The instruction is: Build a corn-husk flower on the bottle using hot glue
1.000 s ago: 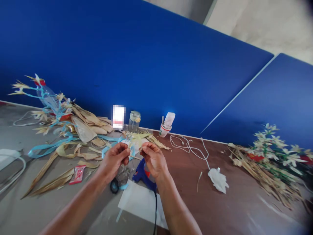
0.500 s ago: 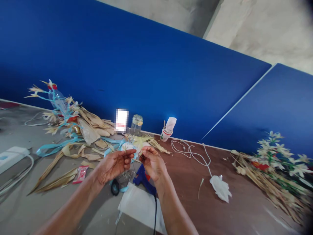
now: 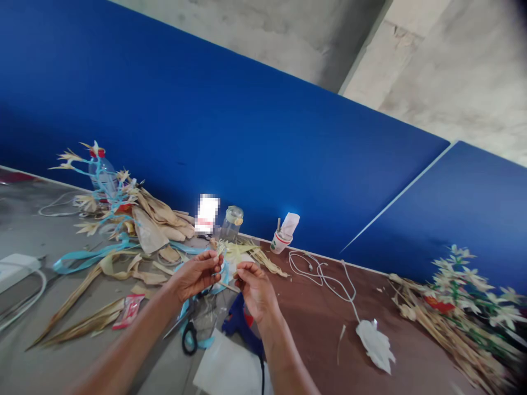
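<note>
My left hand point(image 3: 200, 276) is closed in a pinch near the middle. At its fingertips shows a small pale fringed husk piece point(image 3: 221, 248). Close by on the right, my right hand point(image 3: 256, 286) pinches thumb against fingers; a tiny pale bit shows there, too small to name. Below the right hand lies a dark blue glue gun point(image 3: 242, 327), its black cord running towards me over a white sheet point(image 3: 222, 366). Black-handled scissors point(image 3: 189, 338) rest below the left hand. Pale husk strips point(image 3: 236, 250) lie just behind both hands.
Dried husks point(image 3: 158, 211), a plastic bottle point(image 3: 102, 178) and blue ribbon point(image 3: 88, 260) crowd the left. A glass jar point(image 3: 233, 222) and white cup point(image 3: 280, 242) stand by the blue partition point(image 3: 255, 137). A white cable point(image 3: 329, 282) lies right; white artificial flowers point(image 3: 465, 274) sit far right.
My hands have drawn slightly apart, and the left fingers have curled from extended into a pinch. The view has tilted up slightly, and more of the scissors shows.
</note>
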{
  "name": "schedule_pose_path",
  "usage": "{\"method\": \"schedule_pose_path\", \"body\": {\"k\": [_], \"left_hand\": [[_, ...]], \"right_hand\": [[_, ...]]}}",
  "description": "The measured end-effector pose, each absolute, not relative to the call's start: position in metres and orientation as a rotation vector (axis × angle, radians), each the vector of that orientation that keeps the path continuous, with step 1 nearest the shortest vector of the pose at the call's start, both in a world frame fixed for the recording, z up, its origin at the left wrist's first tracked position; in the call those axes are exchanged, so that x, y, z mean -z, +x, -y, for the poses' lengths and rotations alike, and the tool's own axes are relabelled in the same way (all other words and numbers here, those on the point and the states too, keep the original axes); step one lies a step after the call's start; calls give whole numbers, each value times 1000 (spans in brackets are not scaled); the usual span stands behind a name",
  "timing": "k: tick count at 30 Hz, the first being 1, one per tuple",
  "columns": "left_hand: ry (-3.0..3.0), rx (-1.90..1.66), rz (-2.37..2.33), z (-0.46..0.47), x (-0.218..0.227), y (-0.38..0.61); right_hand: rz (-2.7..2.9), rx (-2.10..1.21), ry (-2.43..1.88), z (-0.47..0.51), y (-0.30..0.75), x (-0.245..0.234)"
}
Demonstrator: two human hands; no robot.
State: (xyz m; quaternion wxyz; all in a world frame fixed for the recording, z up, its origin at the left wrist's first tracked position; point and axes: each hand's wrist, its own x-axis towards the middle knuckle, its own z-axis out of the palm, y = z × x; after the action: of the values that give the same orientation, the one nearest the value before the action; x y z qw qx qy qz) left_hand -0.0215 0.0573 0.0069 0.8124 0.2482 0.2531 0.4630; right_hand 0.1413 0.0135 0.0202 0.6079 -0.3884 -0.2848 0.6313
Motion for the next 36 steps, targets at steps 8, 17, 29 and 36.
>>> {"method": "schedule_pose_path", "body": {"k": [8,17,29,36], "left_hand": [[577,-1050,-551,-54,-7,-9],[549,-944,-511,-49,1,-13],[572,-894,-451,-39,-13,-11],[569,-878,-451,-34,-19,-7]], "right_hand": [[836,-1214,-937,-30,132,-23],[882,-1277,-948,-31,126,-20],[1064,-938,-1008,-16,116,-36],[902,-1147,-866,-18,117,-30]]}}
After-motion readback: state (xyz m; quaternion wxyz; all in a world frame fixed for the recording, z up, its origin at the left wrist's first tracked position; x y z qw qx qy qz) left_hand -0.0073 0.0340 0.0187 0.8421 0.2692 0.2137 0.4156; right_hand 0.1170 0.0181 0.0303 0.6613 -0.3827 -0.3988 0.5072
